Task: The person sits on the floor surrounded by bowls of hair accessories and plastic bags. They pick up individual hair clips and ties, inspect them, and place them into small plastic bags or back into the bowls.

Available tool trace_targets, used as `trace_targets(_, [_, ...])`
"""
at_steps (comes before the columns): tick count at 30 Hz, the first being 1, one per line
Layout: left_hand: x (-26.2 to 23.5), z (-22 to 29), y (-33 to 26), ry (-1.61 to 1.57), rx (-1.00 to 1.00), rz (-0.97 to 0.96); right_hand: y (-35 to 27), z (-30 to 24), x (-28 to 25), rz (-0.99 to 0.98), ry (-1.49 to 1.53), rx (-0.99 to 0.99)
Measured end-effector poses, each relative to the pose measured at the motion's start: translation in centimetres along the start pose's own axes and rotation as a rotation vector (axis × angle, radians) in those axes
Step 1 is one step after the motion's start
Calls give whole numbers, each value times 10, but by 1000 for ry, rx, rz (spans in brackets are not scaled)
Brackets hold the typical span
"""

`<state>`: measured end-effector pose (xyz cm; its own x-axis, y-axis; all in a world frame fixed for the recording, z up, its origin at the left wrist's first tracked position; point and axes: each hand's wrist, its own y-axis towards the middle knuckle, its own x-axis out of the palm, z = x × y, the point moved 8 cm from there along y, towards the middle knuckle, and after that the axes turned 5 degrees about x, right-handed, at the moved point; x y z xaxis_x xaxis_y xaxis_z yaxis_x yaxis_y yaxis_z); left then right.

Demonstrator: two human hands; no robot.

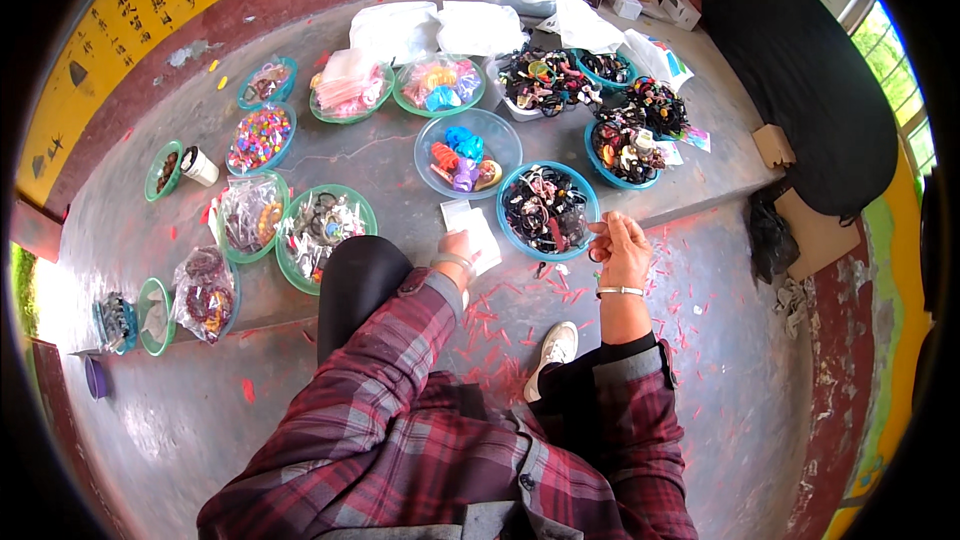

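My left hand [457,251] is closed on white paper cards [482,236], which stick out past the fingers over the ledge edge. My right hand [624,252] is raised beside a blue bowl [503,225] of mostly black hair ties [546,208]. Its fingers are pinched together, with a small dark loop, a hair tie by its look, at their tips. Past that bowl stands a wide clear blue basin [424,162] with bright blue, orange and purple bundles. To its right, another blue bowl [612,180] is heaped with dark decorated hair ties.
Several green and blue bowls spread to the left, including one of colourful beads [262,138] and one of bagged pieces [250,217]. White plastic bags [395,32] lie at the back. A black oval panel [800,80] leans on the right. Red scraps [490,325] litter the lower floor.
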<state>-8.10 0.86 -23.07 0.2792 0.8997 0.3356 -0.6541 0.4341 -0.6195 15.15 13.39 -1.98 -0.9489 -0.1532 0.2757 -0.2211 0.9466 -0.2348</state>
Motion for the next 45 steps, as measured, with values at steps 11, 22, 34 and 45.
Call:
trace_targets(11, [-25, 0, 61, -76, 43, -64, -1, 3, 11, -28, -37, 52])
trace_targets(22, [86, 38, -74, 252, 134, -592, 1, 18, 3, -21, 165, 204])
trace_targets(34, [137, 103, -146, 523, 396, -877, -6, 13, 7, -133, 133, 249])
trace_targets(45, [141, 84, -144, 208, -5, -804, -59, -56, 56, -11, -1236, -824])
